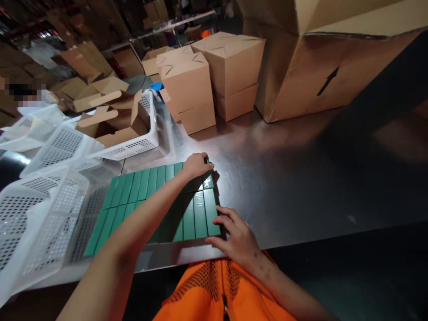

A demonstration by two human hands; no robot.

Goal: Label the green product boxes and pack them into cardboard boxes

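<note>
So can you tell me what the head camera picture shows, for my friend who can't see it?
Two bare hands press on a block of flat green boxes lined up in rows on a shiny metal table: the left hand at the far corner, the right hand at the near edge. White plastic baskets sit to the left, and brown cardboard boxes stand behind.

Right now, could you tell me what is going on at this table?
A person is arranging green boxes, laid flat in two rows on a steel table. The left hand grips a box at the far right corner of the block; the right hand rests open against its near right corner. White baskets sit to the left, cartons behind.
</note>
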